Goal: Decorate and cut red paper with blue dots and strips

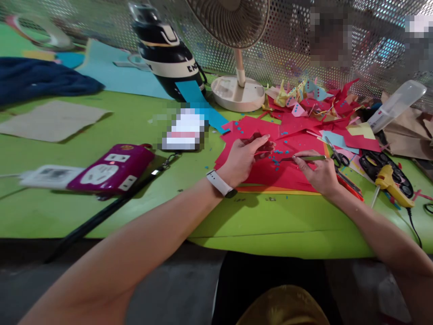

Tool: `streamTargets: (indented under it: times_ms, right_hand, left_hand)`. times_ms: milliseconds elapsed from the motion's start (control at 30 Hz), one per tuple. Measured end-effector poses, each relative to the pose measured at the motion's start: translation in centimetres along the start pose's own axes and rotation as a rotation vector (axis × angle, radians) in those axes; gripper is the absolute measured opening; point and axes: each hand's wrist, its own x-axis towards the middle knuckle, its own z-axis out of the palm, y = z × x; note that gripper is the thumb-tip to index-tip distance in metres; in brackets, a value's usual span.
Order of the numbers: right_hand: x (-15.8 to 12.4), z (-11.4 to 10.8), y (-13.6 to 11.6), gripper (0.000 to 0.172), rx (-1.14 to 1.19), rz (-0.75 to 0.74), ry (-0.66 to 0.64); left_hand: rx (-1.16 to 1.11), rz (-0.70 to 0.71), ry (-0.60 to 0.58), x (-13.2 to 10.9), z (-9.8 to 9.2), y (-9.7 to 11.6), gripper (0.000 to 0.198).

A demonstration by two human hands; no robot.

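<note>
My right hand (320, 174) grips a pair of tweezers (309, 158), whose thin dark tip points left over the red paper (294, 176). Small blue paper dots (276, 153) lie scattered around that tip. Just left of the dots is my left hand (245, 155), palm turned inward, with thumb and fingers bent toward each other. What sits between those fingers, if anything, is too small to tell. A white watch band (219, 183) circles my left wrist. Scissors (334, 153) rest beyond my right hand, and a red-handled cutter (350, 185) lies beside it.
Paper scraps (314, 97) pile up at the back right, near a yellow glue gun (394, 185). A fan (237, 92) and a black bottle (169, 54) stand at the back. A phone (186, 128) and a purple power strip (111, 169) lie to the left.
</note>
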Motion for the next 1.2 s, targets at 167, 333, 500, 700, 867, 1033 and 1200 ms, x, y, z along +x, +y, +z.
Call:
streamTargets:
  times_ms: [167,333,500,700,867,1033,1200]
  right_hand:
    - [0.02,0.03,0.02,0.019,0.008,-0.013,0.007]
    - [0.05,-0.05,0.00,0.020,0.006,0.019,-0.013]
    - [0.08,-0.11,0.00,0.018,0.010,0.033,-0.007]
    - [0.16,-0.17,0.11,0.020,0.008,0.003,0.000]
    - [0.14,-0.17,0.24,0.018,0.006,0.026,-0.001]
    - [0.13,-0.26,0.15,0.020,0.011,0.008,-0.004]
    - [0.12,-0.35,0.19,0.017,0.008,0.008,-0.003]
  left_hand:
    - [-0.019,-0.007,-0.002,0.09,-0.02,-0.06,0.019]
    - [-0.013,-0.008,-0.006,0.19,-0.06,-0.17,0.019]
    - [-0.003,-0.005,-0.013,0.23,-0.11,-0.22,0.021]
    - [0.002,0.006,-0.010,0.14,-0.08,-0.13,0.020]
    - [-0.009,-0.001,-0.007,0.09,-0.03,-0.08,0.018]
    - [-0.024,-0.003,-0.006,0.10,0.00,-0.09,0.017]
    - [-0.039,-0.008,-0.007,0.13,-0.03,-0.09,0.018]
